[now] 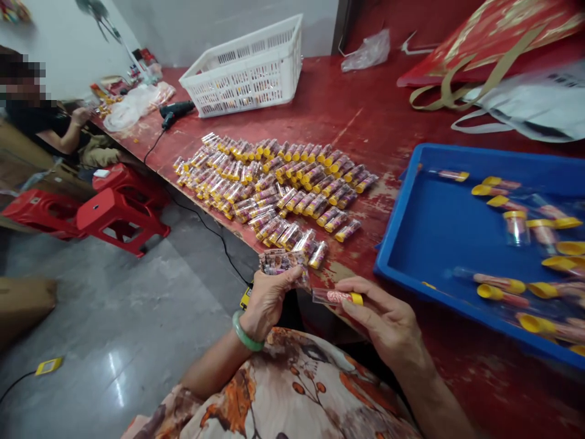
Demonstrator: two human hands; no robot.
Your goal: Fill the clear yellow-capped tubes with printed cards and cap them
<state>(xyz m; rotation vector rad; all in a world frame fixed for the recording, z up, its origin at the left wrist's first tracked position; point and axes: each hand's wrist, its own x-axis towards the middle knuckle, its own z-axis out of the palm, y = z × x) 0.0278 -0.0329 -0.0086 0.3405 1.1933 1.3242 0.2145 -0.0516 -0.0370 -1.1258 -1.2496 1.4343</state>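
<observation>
My left hand (269,300), with a green bangle on the wrist, is closed around a small stack of printed labels (282,262) at the red table's front edge. My right hand (384,317) pinches a clear tube with a yellow cap (338,297) and holds it sideways next to the left hand. Just beyond both hands, several labelled tubes with yellow caps lie in rows (274,183) on the table. A blue tray (429,231) to the right holds several unlabelled yellow-capped tubes (503,283).
A white plastic basket (247,70) stands at the back of the red table (356,116). Bags (503,67) lie at the far right. A black tool with a cord (176,111) rests near the left edge. Red stools (114,210) and a seated person (41,122) are at left.
</observation>
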